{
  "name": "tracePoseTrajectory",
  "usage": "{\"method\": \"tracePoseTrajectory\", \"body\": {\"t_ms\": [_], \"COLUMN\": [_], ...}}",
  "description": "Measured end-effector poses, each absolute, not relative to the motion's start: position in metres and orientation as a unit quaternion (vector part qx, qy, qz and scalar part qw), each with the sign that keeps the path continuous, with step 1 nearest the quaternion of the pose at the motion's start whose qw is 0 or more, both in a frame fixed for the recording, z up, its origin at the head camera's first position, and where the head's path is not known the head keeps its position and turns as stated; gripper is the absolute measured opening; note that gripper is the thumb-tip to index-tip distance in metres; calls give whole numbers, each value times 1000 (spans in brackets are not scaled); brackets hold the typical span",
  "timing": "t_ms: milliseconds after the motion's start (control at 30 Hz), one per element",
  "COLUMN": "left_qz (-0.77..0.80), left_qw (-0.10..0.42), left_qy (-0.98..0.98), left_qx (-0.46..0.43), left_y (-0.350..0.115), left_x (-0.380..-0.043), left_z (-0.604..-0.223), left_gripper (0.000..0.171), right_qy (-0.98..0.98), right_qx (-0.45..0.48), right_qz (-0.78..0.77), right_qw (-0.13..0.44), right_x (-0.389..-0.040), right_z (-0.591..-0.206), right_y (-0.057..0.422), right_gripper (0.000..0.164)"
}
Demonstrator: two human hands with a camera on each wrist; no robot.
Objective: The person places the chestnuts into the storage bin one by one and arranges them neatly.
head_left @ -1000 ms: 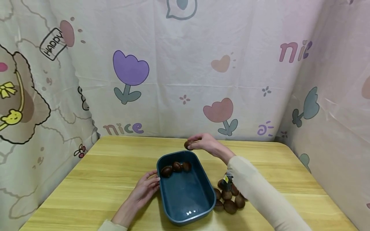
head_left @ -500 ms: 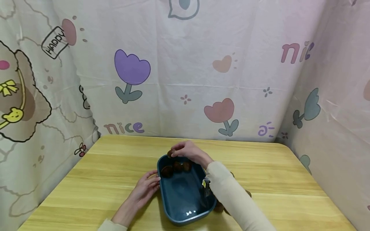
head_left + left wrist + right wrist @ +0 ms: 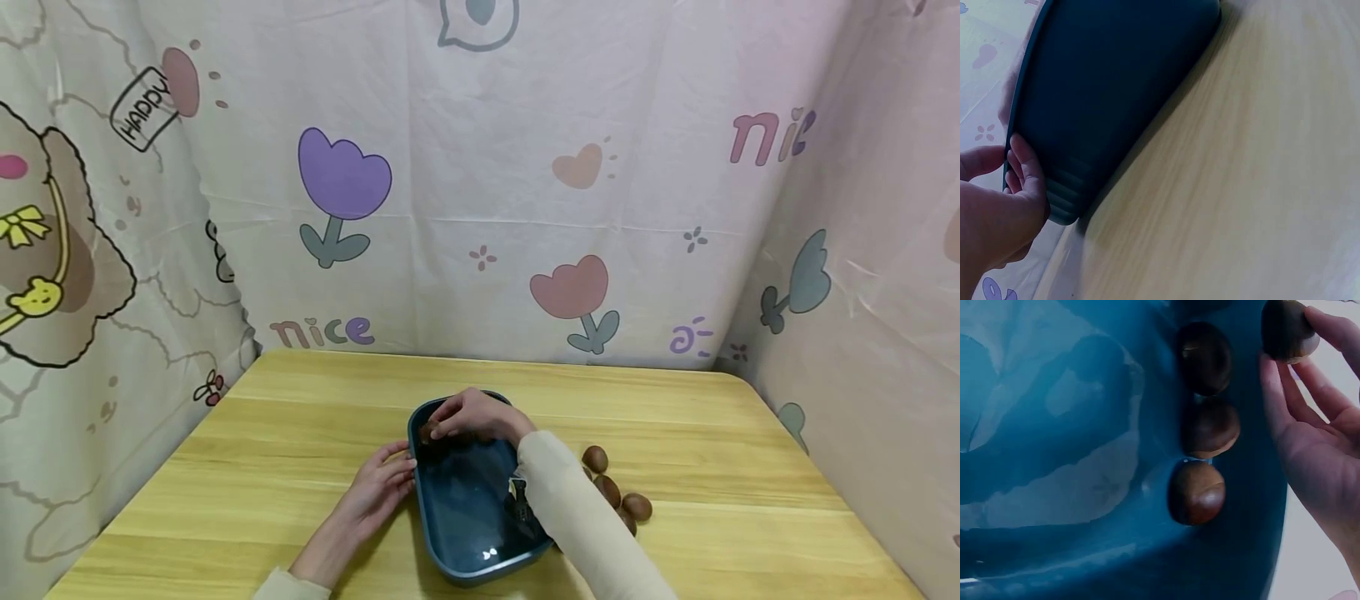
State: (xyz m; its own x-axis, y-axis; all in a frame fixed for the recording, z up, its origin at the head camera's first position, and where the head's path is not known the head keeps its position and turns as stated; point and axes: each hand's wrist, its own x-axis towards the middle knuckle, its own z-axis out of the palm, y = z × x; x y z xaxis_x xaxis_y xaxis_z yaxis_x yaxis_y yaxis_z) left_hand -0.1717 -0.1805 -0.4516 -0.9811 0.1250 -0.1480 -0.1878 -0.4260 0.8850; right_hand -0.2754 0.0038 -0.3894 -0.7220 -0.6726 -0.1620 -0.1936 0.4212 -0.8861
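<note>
A deep blue rectangular plastic tub [image 3: 468,508] stands on the table at the centre of the head view. My left hand [image 3: 381,492] holds its left side, thumb at the rim and fingers against the outer wall in the left wrist view. My right hand [image 3: 474,414] reaches over the tub's far end, pinching a brown chestnut [image 3: 1288,331] between thumb and fingertips. Below it, a row of chestnuts [image 3: 1197,492] lies inside along the far wall, mostly hidden by the hand in the head view.
Several loose chestnuts [image 3: 637,507] lie on the wooden table [image 3: 735,467] to the right of the tub, partly covered by the right sleeve [image 3: 585,517]. A patterned cloth [image 3: 480,167] hangs behind the table and along both sides.
My right hand has carried the chestnut left from beyond the tub's far rim and down into its far left corner. The left hand keeps its place on the tub's side.
</note>
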Motion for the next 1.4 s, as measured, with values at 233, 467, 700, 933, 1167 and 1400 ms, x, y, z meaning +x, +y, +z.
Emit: {"method": "tracePoseTrajectory", "body": {"t_ms": [233,467,700,933,1167,1400], "left_qz": [845,844,845,846,846,847], "left_qw": [95,93,92,94,101,100], "left_qy": [526,528,526,523,522,522], "left_qx": [-29,-28,-35,-42,-31,-28], "left_y": [-181,-182,-184,-183,-183,-181], "left_x": [-172,-172,-171,-171,-170,-171], "left_z": [-451,-449,-449,-450,-450,-450], "left_gripper": [32,33,33,33,33,33], "right_qy": [825,831,860,884,880,854], "right_qx": [-296,-314,-328,-325,-317,-305], "right_qz": [-417,-386,-332,-296,-319,-393], "right_qw": [240,249,207,158,151,152], "right_x": [-272,-267,-260,-255,-254,-261], "right_z": [-399,-401,-410,-415,-417,-404], "right_y": [5,3,-2,-4,0,11], "right_gripper": [22,20,22,22,24,25]}}
